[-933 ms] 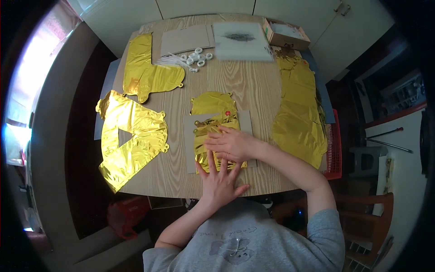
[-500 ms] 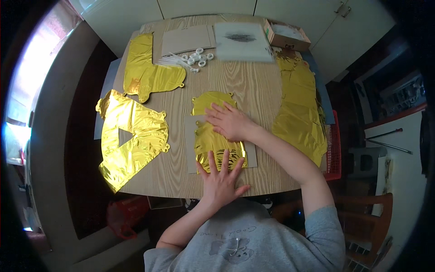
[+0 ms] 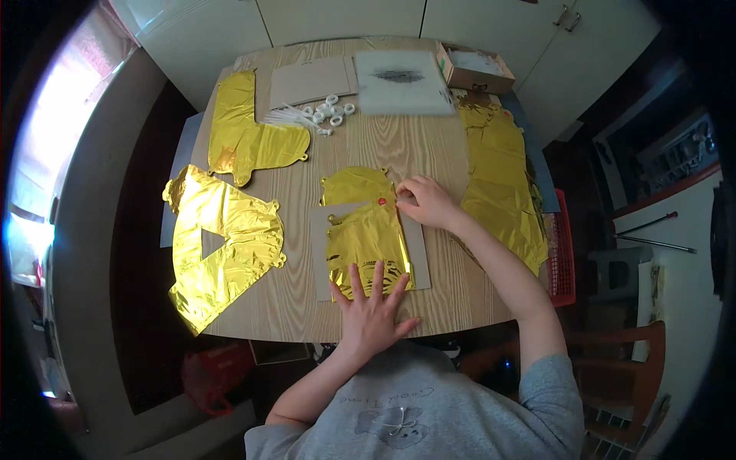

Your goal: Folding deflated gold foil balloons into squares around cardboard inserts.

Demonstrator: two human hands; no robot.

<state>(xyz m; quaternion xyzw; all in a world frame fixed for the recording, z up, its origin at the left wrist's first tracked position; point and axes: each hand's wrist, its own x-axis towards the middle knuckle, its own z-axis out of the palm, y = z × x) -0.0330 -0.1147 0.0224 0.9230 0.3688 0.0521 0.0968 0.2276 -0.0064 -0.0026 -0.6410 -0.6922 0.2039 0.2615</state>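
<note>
A flat, gold foil balloon (image 3: 362, 239) lies over a grey cardboard sheet (image 3: 418, 257) at the table's near middle, its rounded top reaching past the sheet's far edge. A small red spot shows near its upper right. My left hand (image 3: 369, 318) rests flat on the balloon's near end, fingers spread. At the upper right edge of balloon and cardboard is my right hand (image 3: 429, 205), its fingers curled together. What lies between those fingertips is hidden.
More flat gold balloons lie around: an L-shaped one (image 3: 238, 138), one with a triangular hole (image 3: 257, 245), and gold foil (image 3: 498, 176) at the right. Farther back are white rings (image 3: 336, 120), white sticks (image 3: 287, 116), cardboard sheets (image 3: 310, 80), a translucent packet (image 3: 402, 96) and a small box (image 3: 475, 79).
My right hand has moved right, off the balloon's middle to its upper right edge, and its fingers have curled in. The red spot is now uncovered. My left hand stays on the near end.
</note>
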